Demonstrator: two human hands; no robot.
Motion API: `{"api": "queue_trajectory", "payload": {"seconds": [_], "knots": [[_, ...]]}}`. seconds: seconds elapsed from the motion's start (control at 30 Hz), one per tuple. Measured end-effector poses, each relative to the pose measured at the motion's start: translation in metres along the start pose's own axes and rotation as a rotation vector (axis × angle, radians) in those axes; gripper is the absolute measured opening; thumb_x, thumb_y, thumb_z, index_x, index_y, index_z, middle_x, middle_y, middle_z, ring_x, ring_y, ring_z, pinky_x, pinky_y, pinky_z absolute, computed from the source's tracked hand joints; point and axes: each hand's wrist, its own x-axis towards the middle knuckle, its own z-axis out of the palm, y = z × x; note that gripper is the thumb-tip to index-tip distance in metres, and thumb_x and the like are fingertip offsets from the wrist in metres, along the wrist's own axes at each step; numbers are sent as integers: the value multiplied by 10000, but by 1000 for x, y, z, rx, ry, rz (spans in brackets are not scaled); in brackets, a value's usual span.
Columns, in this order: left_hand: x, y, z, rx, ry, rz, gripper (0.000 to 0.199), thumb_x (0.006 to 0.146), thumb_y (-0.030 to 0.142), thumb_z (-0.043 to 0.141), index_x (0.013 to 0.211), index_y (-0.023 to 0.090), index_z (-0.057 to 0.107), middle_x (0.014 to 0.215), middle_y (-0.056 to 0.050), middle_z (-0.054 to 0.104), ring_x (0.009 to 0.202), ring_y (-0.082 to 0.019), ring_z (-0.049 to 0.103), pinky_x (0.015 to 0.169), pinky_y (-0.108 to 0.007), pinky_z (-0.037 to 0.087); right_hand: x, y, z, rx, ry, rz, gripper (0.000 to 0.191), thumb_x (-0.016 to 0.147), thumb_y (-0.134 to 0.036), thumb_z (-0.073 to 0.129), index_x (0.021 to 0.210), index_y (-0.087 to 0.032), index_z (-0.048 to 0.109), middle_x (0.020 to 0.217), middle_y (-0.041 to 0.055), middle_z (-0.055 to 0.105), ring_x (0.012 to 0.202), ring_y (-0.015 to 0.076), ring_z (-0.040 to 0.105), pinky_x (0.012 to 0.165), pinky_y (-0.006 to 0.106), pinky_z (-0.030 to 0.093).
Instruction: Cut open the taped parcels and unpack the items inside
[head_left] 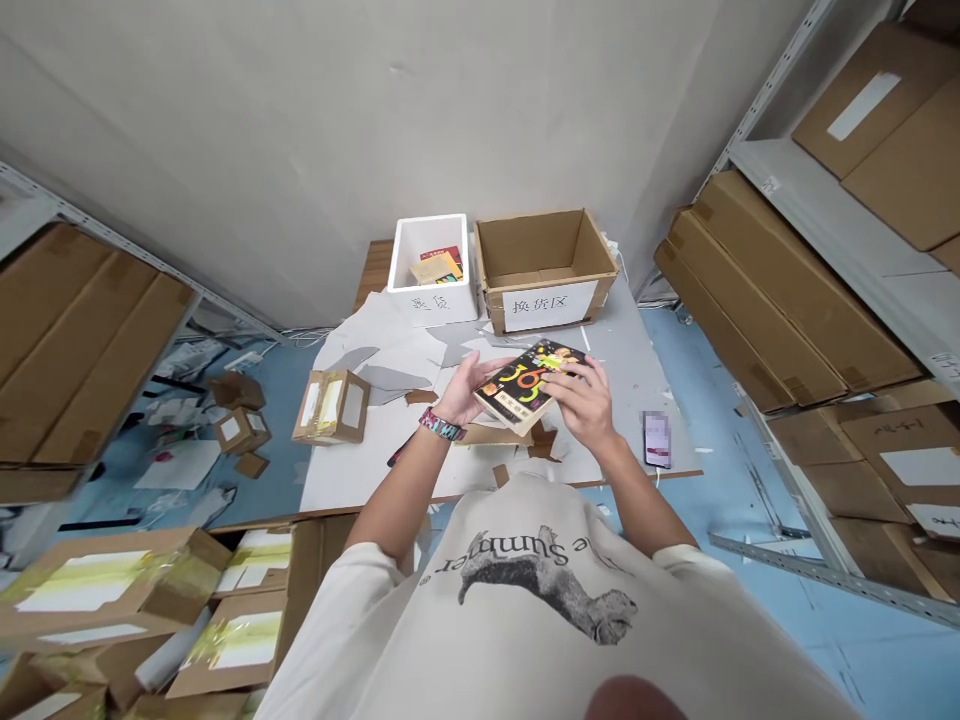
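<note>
A black book point(517, 388) with large colourful "365" numerals on its cover is held tilted above the table. My left hand point(462, 393), with a patterned band at the wrist, grips the book's left edge from below. On the other side my right hand point(586, 402) holds the right edge, its fingers lying over the cover. Beneath the book lies flattened brown cardboard point(484, 436), partly hidden by it. A slim dark and red item point(397, 453) shows beside my left forearm; its kind is unclear.
At the table's back stand a white foam box point(435, 305) with several books inside and an open cardboard box point(551, 265). A taped carton point(330, 405) sits left, a phone point(656, 440) right. Torn paper covers the tabletop. Shelves point(847, 190) with cartons flank both sides.
</note>
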Motion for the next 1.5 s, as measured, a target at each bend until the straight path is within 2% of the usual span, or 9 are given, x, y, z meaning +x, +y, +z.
{"api": "queue_trajectory", "payload": {"seconds": [0.17,0.3,0.43,0.7,0.87,1.07,1.27,1.37,1.5], "knots": [[-44,16,4,-32,-74,6,1011,890,558,919,1762,288,485,1445,-172,767,1046,-337,840,824,-438,714,9,1,3,34,42,-32,192,1002,-478,742,1092,-433,906,1310,-8,852,1488,344,618,1409,641,263],[-53,13,4,27,-41,17,957,881,531,938,1706,247,545,1330,-173,800,1012,-335,839,741,-385,709,33,29,16,311,155,227,347,1010,-551,701,1245,-352,862,1435,51,795,1366,308,690,1179,572,572],[-52,13,1,248,120,177,776,909,506,883,1592,217,653,1405,-163,782,1189,-364,801,903,-465,730,64,54,29,609,-33,487,614,786,-543,936,1333,-304,795,1189,36,849,1037,246,766,870,419,685],[-71,21,-29,748,397,612,256,1061,366,650,1176,270,859,1371,-97,814,1551,-340,616,1359,-626,452,65,32,38,471,113,172,123,785,-346,893,878,-277,853,1166,65,858,1222,288,764,1147,487,595],[-61,17,-42,497,553,362,383,987,495,752,1245,220,824,1213,-109,839,1089,-301,814,933,-448,714,79,36,51,474,13,323,325,757,-419,956,997,-232,842,956,37,838,852,220,765,850,384,654],[-55,-2,-63,105,442,-69,529,853,585,851,1152,169,721,797,-25,757,446,-111,584,416,-232,407,98,55,75,501,-166,654,439,705,-534,999,868,-190,780,626,-21,704,496,117,564,482,247,464],[-84,3,-71,240,530,275,403,888,503,862,1132,232,689,1156,-125,846,981,-275,849,849,-411,685,93,31,90,541,-24,377,422,681,-473,1019,994,-236,864,1037,45,874,905,232,790,835,389,672],[-95,9,-81,443,633,407,188,961,428,772,962,257,695,1337,-167,822,1349,-335,764,1122,-532,629,96,8,97,542,-21,231,244,747,-425,994,857,-268,844,1143,78,873,1158,291,796,1083,491,627],[-98,13,-99,591,787,446,66,994,332,695,991,269,712,1420,-154,797,1399,-324,735,1157,-529,610,106,-14,114,536,-48,177,184,793,-401,964,852,-277,842,1192,101,866,1220,308,783,1155,529,584]]}}
